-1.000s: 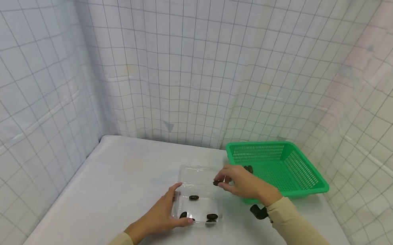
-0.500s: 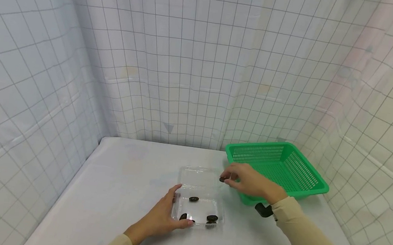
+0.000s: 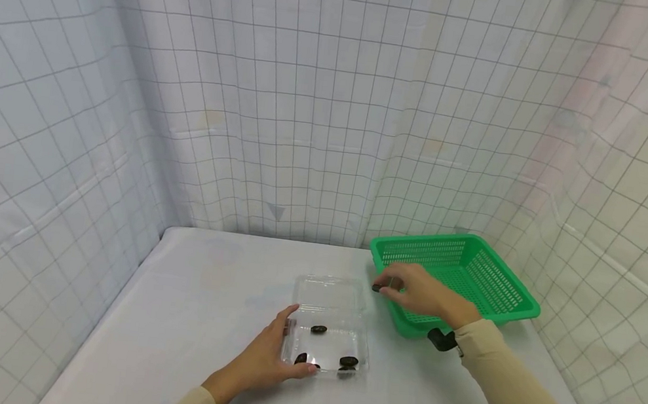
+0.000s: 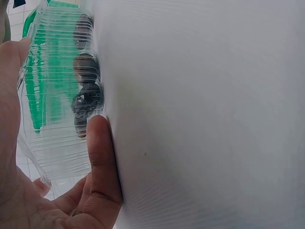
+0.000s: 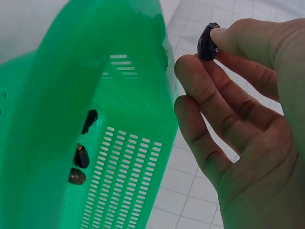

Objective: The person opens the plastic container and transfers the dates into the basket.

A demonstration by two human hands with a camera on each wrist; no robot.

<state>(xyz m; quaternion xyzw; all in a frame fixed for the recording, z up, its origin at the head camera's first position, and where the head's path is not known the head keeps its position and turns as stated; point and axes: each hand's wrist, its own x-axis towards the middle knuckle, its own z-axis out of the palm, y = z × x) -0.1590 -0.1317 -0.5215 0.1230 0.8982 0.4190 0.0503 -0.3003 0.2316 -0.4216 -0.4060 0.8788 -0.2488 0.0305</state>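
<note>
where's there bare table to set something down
Widest: the white table between the left curtain and left grip. A strip lies behind the open lid of the clear container, before the back curtain. Crowded: the container, with dark pieces inside, and the green basket, right grip close by.

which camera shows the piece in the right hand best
The right wrist view: the dark piece looks large, pinched by the right hand. The head view shows it small; the left wrist view doesn't show it.
</note>
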